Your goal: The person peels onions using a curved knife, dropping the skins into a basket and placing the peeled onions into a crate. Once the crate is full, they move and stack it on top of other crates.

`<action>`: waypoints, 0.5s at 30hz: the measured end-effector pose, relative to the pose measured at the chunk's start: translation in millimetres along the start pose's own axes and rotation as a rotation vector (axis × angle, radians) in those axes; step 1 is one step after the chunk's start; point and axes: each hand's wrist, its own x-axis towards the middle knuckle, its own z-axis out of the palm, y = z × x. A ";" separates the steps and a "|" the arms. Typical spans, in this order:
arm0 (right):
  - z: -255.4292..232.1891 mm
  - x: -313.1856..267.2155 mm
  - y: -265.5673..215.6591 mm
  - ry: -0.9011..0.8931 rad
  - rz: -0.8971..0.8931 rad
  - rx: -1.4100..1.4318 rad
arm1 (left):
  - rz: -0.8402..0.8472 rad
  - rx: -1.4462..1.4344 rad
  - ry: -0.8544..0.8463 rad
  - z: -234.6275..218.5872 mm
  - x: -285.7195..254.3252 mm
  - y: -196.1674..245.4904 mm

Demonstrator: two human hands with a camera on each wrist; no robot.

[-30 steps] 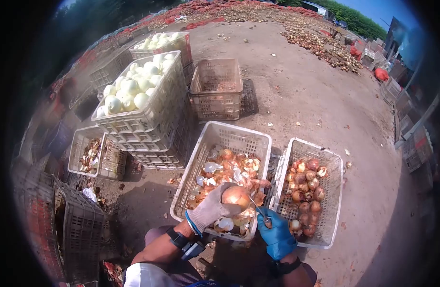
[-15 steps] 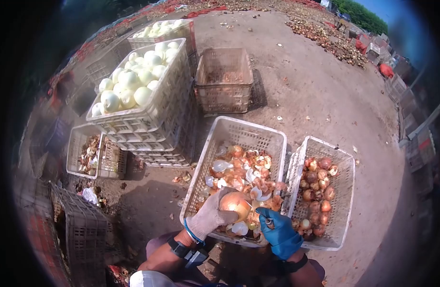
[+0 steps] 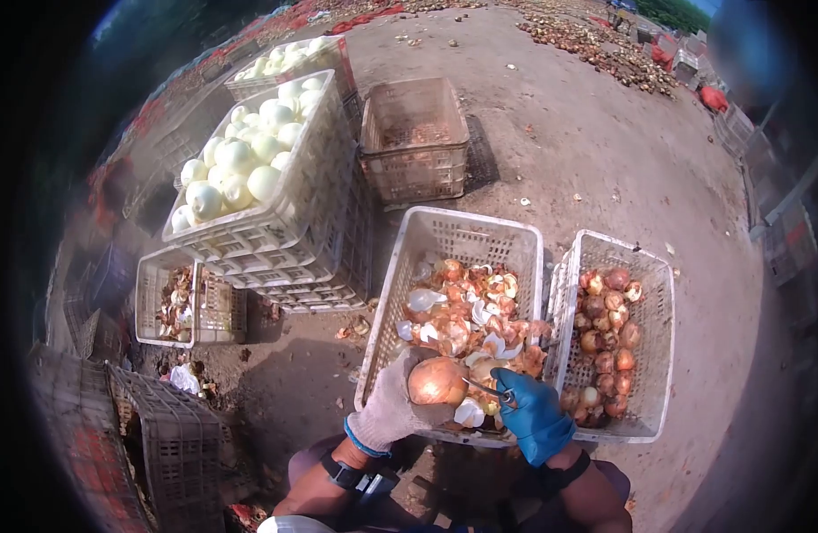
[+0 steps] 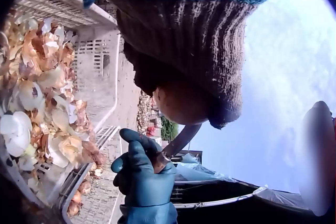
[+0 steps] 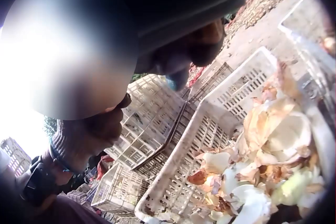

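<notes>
My left hand (image 3: 393, 401), in a pale knitted glove, holds a brown-skinned onion (image 3: 437, 381) over the near part of a crate of peelings. In the left wrist view the glove (image 4: 194, 50) hides much of that onion (image 4: 181, 106). A blue rubber glove covers my right hand (image 3: 535, 416), which grips a small knife (image 3: 489, 389) by its handle. The curved blade (image 4: 181, 140) points at the onion, its tip right at the onion's right side. Below lie loose onion skins and white peel layers (image 3: 462, 306). In the right wrist view, the left hand (image 5: 86, 142) is partly blurred.
The peelings crate (image 3: 471, 218) stands before me, beside another crate (image 3: 671, 338) of unpeeled onions (image 3: 615, 302). Stacked crates (image 3: 275, 244) topped with peeled white onions (image 3: 238, 155) rise at left. Behind stands a brown crate (image 3: 413, 178); a small crate (image 3: 220, 311) sits left.
The head view has shifted, so the near crates appear further right. The onion stays in the left hand. The knife blade lies flatter now, where it earlier slanted upward along the onion.
</notes>
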 end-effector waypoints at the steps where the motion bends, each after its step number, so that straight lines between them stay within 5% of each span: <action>1: 1.6 0.3 2.2 0.015 -0.024 -0.020 | -0.068 -0.301 -0.029 3.8 -1.6 -5.2; 3: 3.0 0.8 5.1 0.009 -0.025 0.027 | -0.209 -0.907 -0.087 15.8 -7.0 -18.8; 7: 16.7 -2.3 6.2 -0.141 0.153 0.473 | -0.133 -0.710 -0.076 15.7 -5.9 -16.0; 10: -6.4 0.8 -23.8 -0.573 0.622 0.864 | -0.066 -0.411 -0.048 7.3 0.4 -11.1; 15: -6.9 2.2 -23.6 -0.125 0.339 0.806 | -0.233 -0.466 -0.081 12.9 1.7 -19.4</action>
